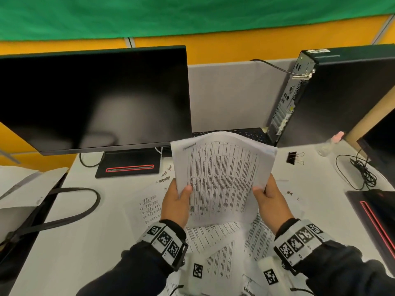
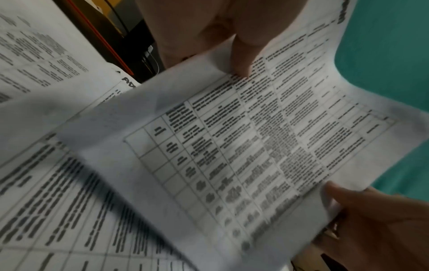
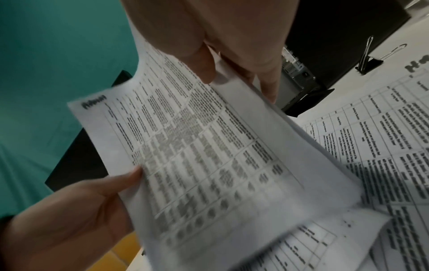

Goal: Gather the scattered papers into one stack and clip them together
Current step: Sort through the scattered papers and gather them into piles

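Both hands are up off the white desk (image 1: 89, 231), in front of the black flat monitor (image 1: 94, 99). The left hand (image 1: 175, 201) and right hand (image 1: 271, 199) each pinch a side of a small sheaf of white printed table sheets (image 1: 222, 174), thumbs on top. More printed sheets (image 1: 224, 244) lie loose beneath the sheaf. Gathering seems half done; next, I'd say, the loose sheets need collecting before reaching for the black binder clip (image 1: 294, 158), right of the monitor.

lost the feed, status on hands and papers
Left hand and right hand grip held sheets. Loose papers remain on desk. Binder clip unused, nothing blocking.
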Tool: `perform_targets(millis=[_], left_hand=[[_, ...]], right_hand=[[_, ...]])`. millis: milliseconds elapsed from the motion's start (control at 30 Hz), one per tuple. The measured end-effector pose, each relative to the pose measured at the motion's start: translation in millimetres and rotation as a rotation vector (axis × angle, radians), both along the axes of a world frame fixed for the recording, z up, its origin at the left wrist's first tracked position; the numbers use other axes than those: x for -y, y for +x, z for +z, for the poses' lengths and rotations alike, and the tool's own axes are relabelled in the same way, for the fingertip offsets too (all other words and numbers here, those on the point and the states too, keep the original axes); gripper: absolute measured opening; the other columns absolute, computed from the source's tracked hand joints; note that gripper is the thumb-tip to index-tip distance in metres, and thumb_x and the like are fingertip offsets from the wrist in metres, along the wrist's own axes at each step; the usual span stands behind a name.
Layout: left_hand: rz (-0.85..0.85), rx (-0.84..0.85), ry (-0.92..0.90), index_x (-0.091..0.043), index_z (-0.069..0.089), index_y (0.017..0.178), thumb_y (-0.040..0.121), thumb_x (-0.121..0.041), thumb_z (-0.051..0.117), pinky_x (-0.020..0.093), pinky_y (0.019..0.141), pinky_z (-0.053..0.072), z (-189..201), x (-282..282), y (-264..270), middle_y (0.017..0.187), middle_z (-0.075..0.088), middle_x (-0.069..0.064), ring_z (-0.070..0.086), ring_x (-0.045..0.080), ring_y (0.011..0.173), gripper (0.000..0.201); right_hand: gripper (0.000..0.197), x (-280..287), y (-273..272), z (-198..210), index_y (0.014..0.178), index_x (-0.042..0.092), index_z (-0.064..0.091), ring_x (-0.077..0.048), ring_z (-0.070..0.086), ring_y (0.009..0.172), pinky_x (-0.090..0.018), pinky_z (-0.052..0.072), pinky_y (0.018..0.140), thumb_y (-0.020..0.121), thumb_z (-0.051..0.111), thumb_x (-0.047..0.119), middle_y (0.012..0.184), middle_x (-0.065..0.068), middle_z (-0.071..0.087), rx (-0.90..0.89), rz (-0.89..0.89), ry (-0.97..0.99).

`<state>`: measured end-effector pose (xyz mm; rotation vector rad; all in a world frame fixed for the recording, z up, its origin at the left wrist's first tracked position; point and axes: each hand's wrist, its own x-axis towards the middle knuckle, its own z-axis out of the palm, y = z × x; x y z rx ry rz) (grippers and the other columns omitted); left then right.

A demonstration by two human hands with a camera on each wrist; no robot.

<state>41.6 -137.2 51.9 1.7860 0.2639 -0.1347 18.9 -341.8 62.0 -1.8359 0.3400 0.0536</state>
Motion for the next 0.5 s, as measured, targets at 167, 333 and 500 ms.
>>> perform_targets(millis=[167,333,500], left_hand=[[-0.018,-0.039,-0.068,-0.043,0.054,0.109,0.092,-0.027,0.051,0.029,0.086,0.049,0.4,-13.3,-1.3,0.106,0.067,-0.016,0.062,0.002,0.098,0.024],[-0.152,-0.213,-0.118,-0.031,0.050,0.124,0.086,-0.023,0.060,0.041,0.090,0.052,-13.5,-19.6,-2.3,0.115,0.068,-0.005,0.065,0.017,0.103,0.040],[-0.064,-0.260,0.147,-0.021,0.056,0.106,0.081,0.005,0.054,0.020,0.072,0.043,-38.9,-40.3,0.5,0.113,0.058,0.007,0.056,0.013,0.088,0.036]], right_hand=[[0.039,10.7,-2.3,-0.7,0.124,0.040,0.035,0.011,0.050,0.099,-0.022,0.039,0.089,0.096,0.044,0.015,0.109,0.031,0.053,-0.014,0.054,0.066],[0.038,26.8,-2.9,-11.2,0.129,0.026,0.052,-0.014,0.060,0.111,-0.043,0.044,0.101,0.093,0.051,0.013,0.120,0.008,0.065,-0.120,0.082,0.017],[0.024,62.4,-10.6,-37.7,0.107,0.026,0.064,-0.028,0.064,0.100,-0.052,0.048,0.095,0.087,0.058,0.015,0.108,-0.003,0.070,-0.249,-0.038,-0.049]])
